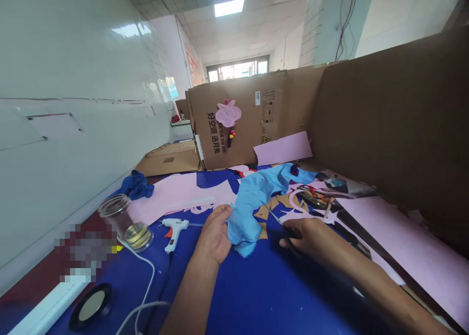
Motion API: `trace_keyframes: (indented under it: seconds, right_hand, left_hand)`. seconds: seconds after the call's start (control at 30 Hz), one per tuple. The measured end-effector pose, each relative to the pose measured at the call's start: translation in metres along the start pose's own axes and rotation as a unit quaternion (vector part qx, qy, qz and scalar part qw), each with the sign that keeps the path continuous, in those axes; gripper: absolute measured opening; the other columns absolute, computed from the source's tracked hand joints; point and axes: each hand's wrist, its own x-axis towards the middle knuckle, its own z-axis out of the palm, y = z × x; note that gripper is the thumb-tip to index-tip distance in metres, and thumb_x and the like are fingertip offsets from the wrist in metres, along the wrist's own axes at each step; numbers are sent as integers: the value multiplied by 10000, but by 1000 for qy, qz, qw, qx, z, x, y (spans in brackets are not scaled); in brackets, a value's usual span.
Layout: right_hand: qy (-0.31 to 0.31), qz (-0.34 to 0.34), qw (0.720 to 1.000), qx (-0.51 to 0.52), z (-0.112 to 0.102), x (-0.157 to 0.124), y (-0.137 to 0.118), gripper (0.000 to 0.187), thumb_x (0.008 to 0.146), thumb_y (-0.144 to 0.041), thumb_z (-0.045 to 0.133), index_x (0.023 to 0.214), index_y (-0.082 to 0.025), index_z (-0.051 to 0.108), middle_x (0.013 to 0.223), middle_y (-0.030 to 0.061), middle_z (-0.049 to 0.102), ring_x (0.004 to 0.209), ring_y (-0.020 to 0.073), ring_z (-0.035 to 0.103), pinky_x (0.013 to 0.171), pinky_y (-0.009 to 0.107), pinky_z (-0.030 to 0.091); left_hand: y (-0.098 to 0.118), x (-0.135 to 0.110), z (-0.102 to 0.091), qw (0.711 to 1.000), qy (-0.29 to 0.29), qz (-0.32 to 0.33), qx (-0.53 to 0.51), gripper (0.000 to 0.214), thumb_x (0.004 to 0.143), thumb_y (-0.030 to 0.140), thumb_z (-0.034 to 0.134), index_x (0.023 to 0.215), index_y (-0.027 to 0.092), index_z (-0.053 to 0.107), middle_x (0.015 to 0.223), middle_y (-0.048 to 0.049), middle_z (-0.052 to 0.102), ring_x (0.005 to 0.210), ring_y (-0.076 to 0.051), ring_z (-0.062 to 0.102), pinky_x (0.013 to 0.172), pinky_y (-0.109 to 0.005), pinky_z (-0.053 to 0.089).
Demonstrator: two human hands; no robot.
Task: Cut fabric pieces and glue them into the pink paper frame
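Head view: glass jar [124, 222] and hot glue gun [173, 231] lie left on the blue table cover [249, 296]; cardboard partition [384, 120] stands behind and right. Blue cloth [249, 213] lies between the hands, touched at its edge by the relaxed, half-open left hand [216, 232]. Right hand [309, 240] clenched on scissors [280, 227], blades just beside the cloth.

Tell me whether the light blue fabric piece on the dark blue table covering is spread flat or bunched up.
Bunched up: the light blue fabric piece lies in rumpled folds beside the left hand.
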Motion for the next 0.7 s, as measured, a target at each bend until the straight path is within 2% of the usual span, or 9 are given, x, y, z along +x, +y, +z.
trace_keyframes:
  seconds: [0.1,0.2,0.3,0.33,0.4,0.47,0.53,0.6,0.7]
  right_hand:
    - [0,35,998,-58,3,1,2,202,897,-337,734,756,-202,683,779,56,725,688,197,623,610,295,331]
    - [-3,75,993,-88,3,4,3,158,843,-304,800,794,-186,706,858,95,749,770,230,658,637,303,340]
    - [-4,98,992,-80,3,7,5,203,820,-326,839,891,-178,720,935,114,767,834,255,684,641,301,350]
    - [-2,98,992,-74,3,7,5,225,822,-336,841,928,-178,721,966,115,771,854,258,691,644,299,357]
    - [-1,97,993,-63,2,7,4,267,825,-345,844,992,-178,718,1011,115,773,889,261,698,653,295,372]
    - [-4,94,994,-56,0,6,1,297,817,-334,846,1029,-177,712,1020,110,770,891,260,696,652,295,375]
    - [-14,87,995,-51,-2,4,-2,305,804,-301,838,1052,-177,710,1005,95,766,867,249,691,642,293,373]
    - [-28,77,996,-46,-4,1,-6,295,797,-252,814,1065,-177,715,982,80,759,838,233,683,636,289,372]
    - [-46,65,996,-45,-5,-1,-9,272,806,-215,783,1071,-175,734,948,74,747,816,225,675,645,288,371]
  left_hand:
    - [-5,-11,4,984,-119,-60,119,371,648,278,930,898,180,674,746,2,697,618,-118,627,588,-223,474]
    - [-10,-17,7,928,-208,-117,287,310,766,317,844,1003,177,701,904,-89,785,738,-178,722,624,-246,476]
    - [-11,-10,5,906,-107,12,410,148,842,259,704,974,208,665,907,-64,783,727,-186,715,643,-274,465]
    - [-11,-7,3,881,-72,56,465,81,860,257,676,924,212,658,847,-49,758,694,-185,691,628,-279,432]
    - [-14,-2,-3,788,-29,119,604,72,852,277,708,887,219,684,806,-44,735,734,-211,679,632,-295,365]
    - [-20,0,-7,692,-12,137,709,163,838,321,759,970,230,726,942,-74,775,889,-267,706,669,-314,330]
    - [-29,0,-9,627,-20,143,766,160,857,290,741,1009,240,730,1067,-90,789,996,-289,707,690,-323,306]
    - [-37,1,-9,604,-40,133,785,55,879,224,685,922,246,712,1029,-67,789,962,-263,704,679,-325,285]
    - [-42,3,-9,605,-49,114,786,154,896,165,604,778,249,656,851,-30,754,835,-225,675,653,-324,274]
